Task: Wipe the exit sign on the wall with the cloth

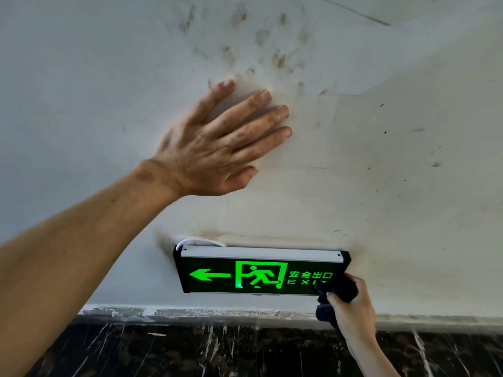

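- The rectangular black-framed exit sign with its glowing green face (258, 273) reads "EXIT" in green capitals, with 4 Chinese characters, 安全出口, just above that word.
- Left of the writing you see a green running figure in a green doorway outline, and a green arrow pointing left.
- A pale silver strip runs along the sign's top edge, with 1 small dark screw near each end; a thinner pale strip edges the bottom.
- The sign sits low on the dirty off-white painted wall (394, 159), just above the black marble skirting with white veins (217, 349); a thin white cable (198, 241) loops out behind its top left corner.
- Your right hand (351, 308) is clenched around the dark crumpled cloth (336, 291), fingers curled over it and thumb on top.
- The cloth presses against the sign's lower right corner and covers the end of the word, so the final "T" is partly hidden.
- Your left hand (215, 148) holds nothing: it lies flat on the wall above the sign, well apart from it, fingers spread and straight.
- Brownish smudges (277, 59) mark the wall above your left fingertips.
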Demonstrator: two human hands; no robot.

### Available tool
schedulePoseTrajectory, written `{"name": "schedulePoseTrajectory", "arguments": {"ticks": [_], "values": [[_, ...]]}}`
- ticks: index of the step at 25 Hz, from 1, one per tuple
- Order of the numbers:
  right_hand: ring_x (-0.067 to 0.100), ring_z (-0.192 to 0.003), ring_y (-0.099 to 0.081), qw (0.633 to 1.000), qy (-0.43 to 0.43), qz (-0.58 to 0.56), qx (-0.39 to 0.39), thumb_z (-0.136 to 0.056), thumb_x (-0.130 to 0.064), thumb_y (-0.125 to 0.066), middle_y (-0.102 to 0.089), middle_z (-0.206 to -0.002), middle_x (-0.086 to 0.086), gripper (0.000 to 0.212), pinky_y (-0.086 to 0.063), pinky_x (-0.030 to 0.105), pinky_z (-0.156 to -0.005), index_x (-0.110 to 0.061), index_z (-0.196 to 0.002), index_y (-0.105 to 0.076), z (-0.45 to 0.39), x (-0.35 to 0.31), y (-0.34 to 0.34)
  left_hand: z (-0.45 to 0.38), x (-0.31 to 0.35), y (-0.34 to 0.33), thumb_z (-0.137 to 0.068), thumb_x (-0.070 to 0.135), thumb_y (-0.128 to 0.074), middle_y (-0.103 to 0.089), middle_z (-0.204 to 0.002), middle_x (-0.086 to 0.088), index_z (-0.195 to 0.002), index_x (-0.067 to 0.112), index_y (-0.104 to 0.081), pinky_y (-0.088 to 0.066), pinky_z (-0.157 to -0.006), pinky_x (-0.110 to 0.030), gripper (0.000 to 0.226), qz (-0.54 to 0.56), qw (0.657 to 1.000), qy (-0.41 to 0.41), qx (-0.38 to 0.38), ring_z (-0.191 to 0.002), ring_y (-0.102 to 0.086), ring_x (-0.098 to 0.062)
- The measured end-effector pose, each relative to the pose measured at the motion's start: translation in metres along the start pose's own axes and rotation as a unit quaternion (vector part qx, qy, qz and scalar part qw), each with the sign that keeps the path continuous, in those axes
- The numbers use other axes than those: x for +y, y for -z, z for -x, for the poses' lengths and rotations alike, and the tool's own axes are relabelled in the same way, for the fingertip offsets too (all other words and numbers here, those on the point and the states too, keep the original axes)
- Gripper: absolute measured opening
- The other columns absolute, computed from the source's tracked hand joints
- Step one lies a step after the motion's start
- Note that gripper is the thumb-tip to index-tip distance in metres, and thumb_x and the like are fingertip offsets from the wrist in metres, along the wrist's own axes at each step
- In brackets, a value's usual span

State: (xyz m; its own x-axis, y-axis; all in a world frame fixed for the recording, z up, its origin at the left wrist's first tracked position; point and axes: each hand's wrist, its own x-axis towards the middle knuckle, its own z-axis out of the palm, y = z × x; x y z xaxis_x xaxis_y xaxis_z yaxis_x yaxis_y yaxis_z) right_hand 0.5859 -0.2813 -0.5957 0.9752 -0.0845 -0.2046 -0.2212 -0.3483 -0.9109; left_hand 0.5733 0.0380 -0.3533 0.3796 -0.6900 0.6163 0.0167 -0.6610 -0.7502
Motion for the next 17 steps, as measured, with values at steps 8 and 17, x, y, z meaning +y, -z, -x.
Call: {"name": "schedulePoseTrajectory", "arguments": {"ticks": [8,17], "values": [[0.028,-0.085,-0.067,0.997,-0.028,0.070,-0.033,-0.076,-0.006,-0.069,-0.070,-0.092,0.004,0.042,-0.055,0.049,-0.082,-0.027,-0.109,-0.055,-0.013,0.016,-0.002,-0.001,0.001,0.001,-0.091,0.041,-0.053,-0.034,-0.158,-0.007,-0.156,0.016,-0.033,-0.016,-0.121,-0.056,0.073,-0.007,1.000,-0.005,0.003,-0.147,-0.029,-0.032],[0.042,-0.093,-0.062,0.942,-0.314,-0.114,-0.028,-0.079,-0.008,-0.068,-0.064,-0.102,0.022,0.028,-0.052,0.058,-0.089,-0.006,-0.106,-0.060,-0.014,0.041,-0.008,-0.002,0.000,0.003,-0.091,0.039,-0.053,-0.035,-0.158,-0.006,-0.155,0.017,-0.035,-0.017,-0.120,-0.055,0.070,-0.017,1.000,-0.004,-0.002,-0.146,-0.033,-0.032]]}}
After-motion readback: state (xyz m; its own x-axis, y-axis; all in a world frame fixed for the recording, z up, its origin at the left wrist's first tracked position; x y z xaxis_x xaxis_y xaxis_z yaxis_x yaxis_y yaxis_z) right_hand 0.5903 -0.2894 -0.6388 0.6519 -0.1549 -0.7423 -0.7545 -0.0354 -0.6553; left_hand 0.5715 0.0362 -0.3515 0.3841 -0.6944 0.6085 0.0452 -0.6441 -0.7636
